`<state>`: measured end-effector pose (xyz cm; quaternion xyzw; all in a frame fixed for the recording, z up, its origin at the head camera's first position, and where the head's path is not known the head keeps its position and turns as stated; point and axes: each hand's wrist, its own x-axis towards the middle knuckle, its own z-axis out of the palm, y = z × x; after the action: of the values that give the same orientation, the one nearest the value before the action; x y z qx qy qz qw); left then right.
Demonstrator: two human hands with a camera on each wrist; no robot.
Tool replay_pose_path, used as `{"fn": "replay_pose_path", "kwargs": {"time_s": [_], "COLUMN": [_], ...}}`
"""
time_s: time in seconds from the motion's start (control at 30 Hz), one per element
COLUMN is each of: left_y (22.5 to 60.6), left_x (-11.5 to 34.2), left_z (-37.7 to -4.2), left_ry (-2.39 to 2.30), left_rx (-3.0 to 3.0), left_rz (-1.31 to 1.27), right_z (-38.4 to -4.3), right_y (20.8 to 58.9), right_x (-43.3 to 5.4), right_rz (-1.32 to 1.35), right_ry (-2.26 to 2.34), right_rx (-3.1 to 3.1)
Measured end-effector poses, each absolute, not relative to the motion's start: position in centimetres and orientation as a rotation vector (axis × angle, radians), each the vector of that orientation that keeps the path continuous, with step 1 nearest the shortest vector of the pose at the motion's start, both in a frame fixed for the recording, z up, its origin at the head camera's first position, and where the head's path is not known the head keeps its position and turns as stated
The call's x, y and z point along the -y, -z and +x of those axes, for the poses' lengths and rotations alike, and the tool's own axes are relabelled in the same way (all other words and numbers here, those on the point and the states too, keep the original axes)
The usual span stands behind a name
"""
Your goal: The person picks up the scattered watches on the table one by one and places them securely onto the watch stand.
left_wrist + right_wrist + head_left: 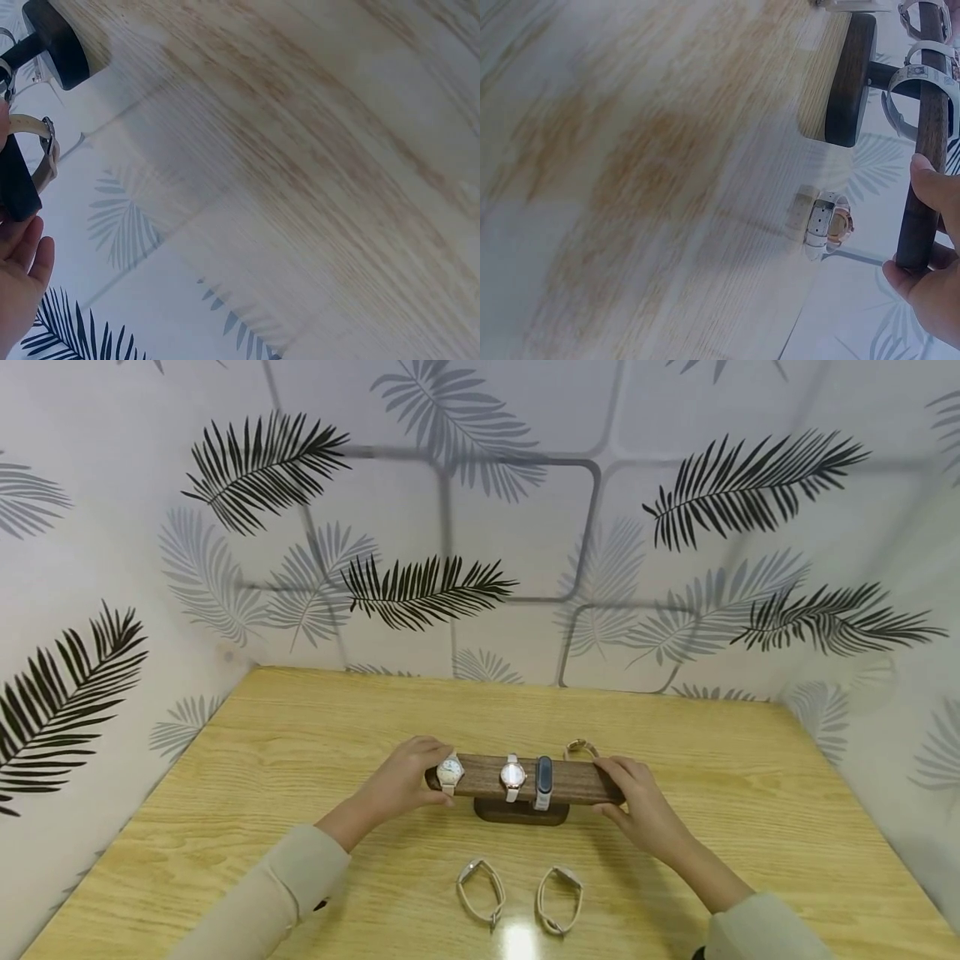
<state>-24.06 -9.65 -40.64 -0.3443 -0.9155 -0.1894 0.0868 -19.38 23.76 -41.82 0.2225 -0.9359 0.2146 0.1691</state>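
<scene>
A dark wooden watch stand (480, 787) stands on the table. My left hand (401, 781) grips the left end of its bar, thumb low and fingers over the top. At the other end, my right hand (641, 802) holds the bar between thumb and fingers. The bar carries a white-strapped watch (450, 771) beside my left fingers, a rose-gold watch (513, 775) at the middle, and a dark-faced fitness band (544, 775) right of it. In the right wrist view the thumb lies along the bar (930, 150).
Two looped watches lie in front of the stand, one at left (471, 869) and one at right (570, 876). Behind the bar's right part rests another watch (579, 745). A leaf-patterned wall (510, 643) borders the wooden table (337, 718).
</scene>
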Motion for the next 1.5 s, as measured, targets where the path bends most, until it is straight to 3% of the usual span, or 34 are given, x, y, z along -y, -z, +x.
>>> {"fn": "replay_pose_path", "kwargs": {"time_s": [0.87,1.5], "left_y": [40.4,40.4], "left_x": [6.4,6.0], "left_z": [-24.4,-24.3], "left_ry": [0.358,0.461], "left_rx": [2.667,2.745], "left_rz": [-1.148,-1.084], "right_z": [-19.5,-19.4], "right_y": [41.8,42.0], "right_x": [-23.6,-23.8], "right_rz": [0.608,0.601], "right_ry": [-0.628,-0.637], "right_rx": [2.670,2.678]}}
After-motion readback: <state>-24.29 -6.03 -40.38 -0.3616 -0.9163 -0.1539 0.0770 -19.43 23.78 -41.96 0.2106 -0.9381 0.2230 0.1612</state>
